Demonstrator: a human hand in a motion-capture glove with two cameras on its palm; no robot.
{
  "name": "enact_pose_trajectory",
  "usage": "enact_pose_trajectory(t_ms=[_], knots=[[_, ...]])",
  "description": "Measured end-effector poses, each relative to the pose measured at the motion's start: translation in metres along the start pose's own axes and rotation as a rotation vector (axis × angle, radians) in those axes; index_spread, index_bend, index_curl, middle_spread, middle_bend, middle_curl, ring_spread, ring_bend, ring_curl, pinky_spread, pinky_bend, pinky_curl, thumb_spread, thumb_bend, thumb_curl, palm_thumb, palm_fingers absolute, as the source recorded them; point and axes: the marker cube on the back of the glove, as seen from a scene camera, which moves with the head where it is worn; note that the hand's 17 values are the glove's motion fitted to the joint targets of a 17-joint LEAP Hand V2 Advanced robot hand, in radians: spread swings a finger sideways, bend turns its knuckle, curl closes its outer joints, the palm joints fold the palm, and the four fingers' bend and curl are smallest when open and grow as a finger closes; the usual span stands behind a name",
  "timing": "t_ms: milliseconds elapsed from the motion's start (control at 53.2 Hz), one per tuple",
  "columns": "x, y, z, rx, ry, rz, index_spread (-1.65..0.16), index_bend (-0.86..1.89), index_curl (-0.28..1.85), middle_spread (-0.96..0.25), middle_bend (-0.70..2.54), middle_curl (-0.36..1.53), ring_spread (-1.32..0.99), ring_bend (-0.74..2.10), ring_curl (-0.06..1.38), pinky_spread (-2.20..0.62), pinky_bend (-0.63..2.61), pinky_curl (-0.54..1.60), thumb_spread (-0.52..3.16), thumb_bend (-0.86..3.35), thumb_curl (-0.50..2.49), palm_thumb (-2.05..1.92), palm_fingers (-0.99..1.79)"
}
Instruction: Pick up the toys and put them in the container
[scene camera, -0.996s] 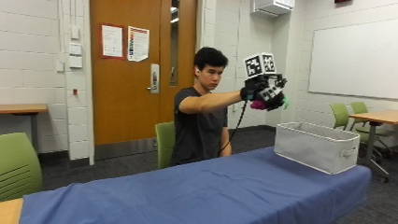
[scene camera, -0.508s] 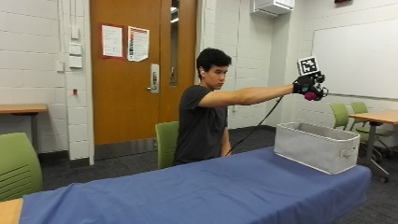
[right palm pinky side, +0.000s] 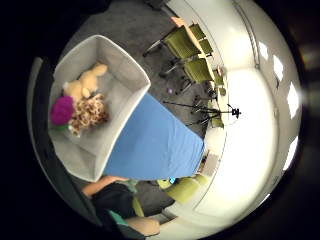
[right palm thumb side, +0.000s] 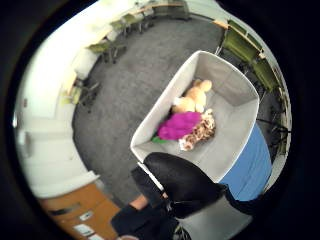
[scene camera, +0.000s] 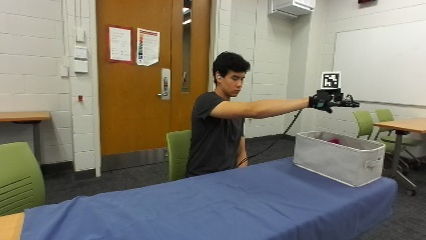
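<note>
The grey fabric container (scene camera: 333, 161) stands at the right end of the blue-covered table (scene camera: 219, 205). The person's arm is stretched out level, and the gloved right hand (scene camera: 328, 102) hovers high above the container with nothing in it. A bit of pink toy (scene camera: 335, 141) shows over the rim. In the palm views the container (right palm thumb side: 235, 95) (right palm pinky side: 127, 75) holds a purple plush (right palm thumb side: 179, 125) (right palm pinky side: 62, 110), a spotted plush (right palm thumb side: 201, 131) (right palm pinky side: 91, 113) and a tan plush (right palm thumb side: 192, 98) (right palm pinky side: 86, 81). A black gloved finger (right palm thumb side: 180, 184) sticks out straight.
Green chairs (scene camera: 20, 175) (scene camera: 178, 150) stand behind the table and near the right wall. A wooden table (scene camera: 403, 125) is at the far right, and a tripod (right palm pinky side: 210, 107) stands on the carpet beyond the table's end.
The hand carried the purple toy rightward over the container. Now the purple toy lies inside the container and the hand holds nothing.
</note>
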Motion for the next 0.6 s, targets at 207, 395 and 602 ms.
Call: enact_pose_trajectory(t_ms=[207,395,602], knots=[[-0.015,0.072,-0.008,-0.001,-0.057,-0.091,-0.17,0.11,0.42,-0.05,0.25,0.39,-0.16,0.24,0.27,-0.09,0.72,0.34,0.98,-0.13,0.40,-0.17,-0.17],[0.080,0.134,0.013,0.018,0.003,0.035,-0.17,0.11,0.36,-0.05,0.19,0.38,-0.16,0.20,0.28,-0.08,0.69,0.33,0.94,-0.16,0.28,-0.23,-0.11],[0.172,0.191,0.044,0.039,0.023,0.205,-0.17,0.14,0.34,-0.06,0.19,0.39,-0.18,0.18,0.28,-0.07,0.67,0.33,0.91,-0.16,0.19,-0.23,-0.08]])
